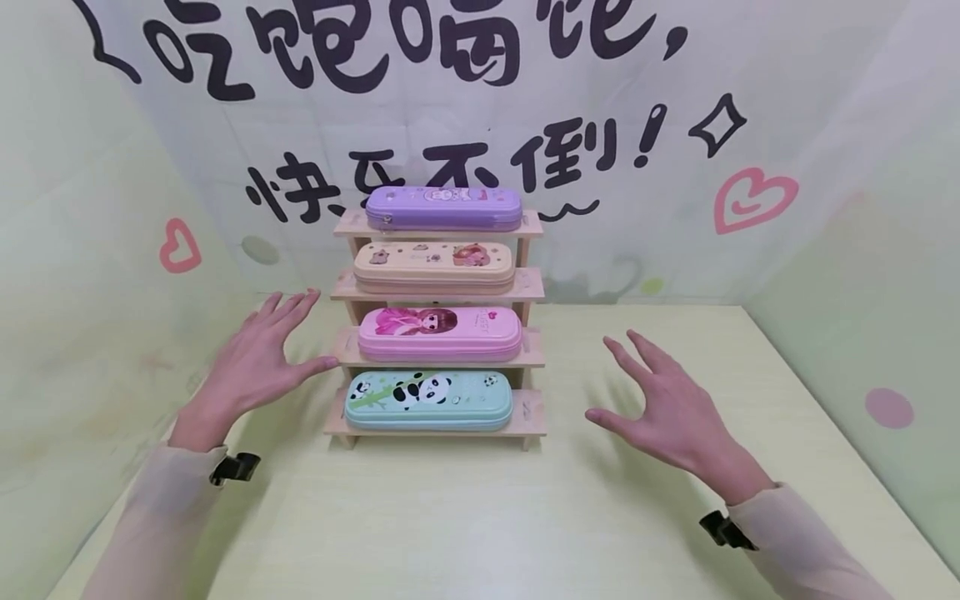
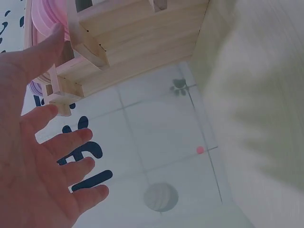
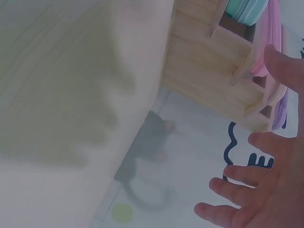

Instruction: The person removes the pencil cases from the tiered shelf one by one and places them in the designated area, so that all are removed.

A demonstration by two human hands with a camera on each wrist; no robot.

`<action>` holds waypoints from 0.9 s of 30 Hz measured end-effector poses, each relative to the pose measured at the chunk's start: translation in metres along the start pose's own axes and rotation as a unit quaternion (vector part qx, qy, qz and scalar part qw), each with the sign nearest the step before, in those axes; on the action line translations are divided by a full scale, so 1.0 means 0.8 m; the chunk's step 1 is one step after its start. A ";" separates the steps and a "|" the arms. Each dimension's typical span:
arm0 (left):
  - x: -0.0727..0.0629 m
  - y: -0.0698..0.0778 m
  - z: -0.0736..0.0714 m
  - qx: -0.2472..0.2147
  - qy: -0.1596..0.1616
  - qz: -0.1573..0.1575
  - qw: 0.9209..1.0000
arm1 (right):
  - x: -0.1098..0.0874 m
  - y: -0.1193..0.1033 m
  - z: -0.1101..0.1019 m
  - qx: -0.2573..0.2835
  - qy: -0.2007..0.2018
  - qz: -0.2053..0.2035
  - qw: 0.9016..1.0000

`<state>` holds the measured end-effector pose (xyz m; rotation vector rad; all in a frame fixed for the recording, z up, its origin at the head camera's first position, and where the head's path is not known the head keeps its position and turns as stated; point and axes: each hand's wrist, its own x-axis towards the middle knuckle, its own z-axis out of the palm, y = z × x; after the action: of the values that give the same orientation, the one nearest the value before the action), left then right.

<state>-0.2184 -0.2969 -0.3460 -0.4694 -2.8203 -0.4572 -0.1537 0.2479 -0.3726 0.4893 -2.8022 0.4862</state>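
A stepped wooden rack [image 1: 527, 410] stands on the table with one zippered pencil case on each tier. From the top down they are a purple case [image 1: 442, 218], a cream case [image 1: 431, 265], a pink case [image 1: 480, 333] with a girl printed on it, and a mint green case [image 1: 472, 404] with pandas. My left hand [image 1: 255, 358] hovers just left of the rack, fingers spread, holding nothing. Farther off, to the right of the rack, my right hand [image 1: 675, 412] hangs in the air with its fingers apart. Both wrist views show the rack's wooden side beyond the thumb.
The pale table [image 1: 465, 517] carries the rack near its back edge. Behind it hangs a white backdrop [image 1: 465, 117] with large black lettering, and pale side walls close in at left and right. Black wrist straps sit on both sleeves.
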 end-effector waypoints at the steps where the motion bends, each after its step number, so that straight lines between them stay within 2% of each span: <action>1: 0.001 0.001 0.000 -0.004 0.000 -0.001 1.000 | 0.000 -0.005 0.001 0.009 -0.004 0.004 1.000; 7: 0.005 0.004 0.001 -0.030 0.003 0.003 1.000 | 0.004 -0.032 0.006 0.061 -0.026 0.008 0.998; 15: 0.011 0.011 0.005 -0.071 -0.020 -0.028 0.997 | 0.009 -0.062 0.022 0.136 -0.020 -0.033 0.990; 23: 0.013 0.010 0.011 -0.105 -0.010 -0.031 0.994 | 0.015 -0.091 0.038 0.197 -0.028 -0.057 0.978; 27: 0.015 0.009 0.015 -0.114 -0.002 -0.024 0.993 | 0.022 -0.102 0.044 0.231 -0.030 -0.078 0.969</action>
<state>-0.2291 -0.2831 -0.3513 -0.4465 -2.8004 -0.7942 -0.1464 0.1577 -0.3766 0.8211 -2.6659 1.1132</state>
